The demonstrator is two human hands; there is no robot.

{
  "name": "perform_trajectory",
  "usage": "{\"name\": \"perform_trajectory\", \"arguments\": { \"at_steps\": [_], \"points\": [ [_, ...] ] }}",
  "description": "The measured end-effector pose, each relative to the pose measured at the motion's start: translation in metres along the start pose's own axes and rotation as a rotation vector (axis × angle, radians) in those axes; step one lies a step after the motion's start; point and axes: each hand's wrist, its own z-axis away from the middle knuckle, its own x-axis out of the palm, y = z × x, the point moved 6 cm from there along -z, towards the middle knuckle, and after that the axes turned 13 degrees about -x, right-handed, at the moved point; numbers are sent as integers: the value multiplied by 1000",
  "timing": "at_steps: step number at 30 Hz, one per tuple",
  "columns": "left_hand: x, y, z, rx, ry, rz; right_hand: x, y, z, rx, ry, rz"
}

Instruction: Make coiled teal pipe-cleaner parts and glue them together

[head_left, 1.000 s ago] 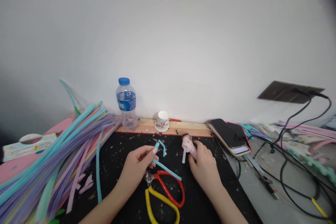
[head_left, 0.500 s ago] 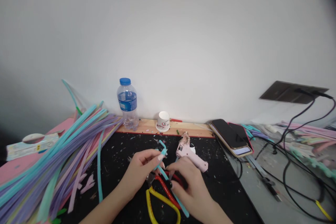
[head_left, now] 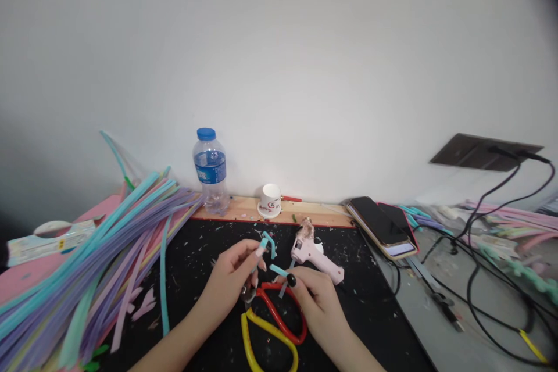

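My left hand (head_left: pixel 234 272) pinches a bent light-blue pipe cleaner (head_left: pixel 269 242) between thumb and fingertips, its curled end sticking up and to the right. My right hand (head_left: pixel 314 293) is closed on another light-blue pipe cleaner (head_left: pixel 278 270), whose short end points toward the left hand with a gap between them; the rest is hidden by the palm. Beneath the hands lies a pair of pliers or cutters with one red and one yellow handle (head_left: pixel 271 332), its head partly covered by the left fingers. A pink glue gun (head_left: pixel 320 258) rests just beyond the right hand.
On the left lies a big bundle of pastel pipe cleaners (head_left: pixel 108 261). A water bottle (head_left: pixel 211 171) and paper cup (head_left: pixel 270 201) stand along the wall. At right are phones (head_left: pixel 380 224), black cables (head_left: pixel 473 244) and more pipe cleaners (head_left: pixel 518 221). A black mat (head_left: pixel 370 325) covers the middle.
My hands have moved apart a little. The blue length that ran down past my right hand now shows a short end pointing left. The bent piece in my left hand has turned.
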Motion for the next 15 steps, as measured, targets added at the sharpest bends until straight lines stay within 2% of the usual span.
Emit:
{"name": "perform_trajectory", "arguments": {
  "at_steps": [6, 15],
  "points": [
    [13, -3, 7, 77, -116, -177, -6, 1, -1, 10, 39, -7],
    [18, 5, 11, 134, -157, -227, -5, -3, -1, -43, -24, -14]
  ]
}}
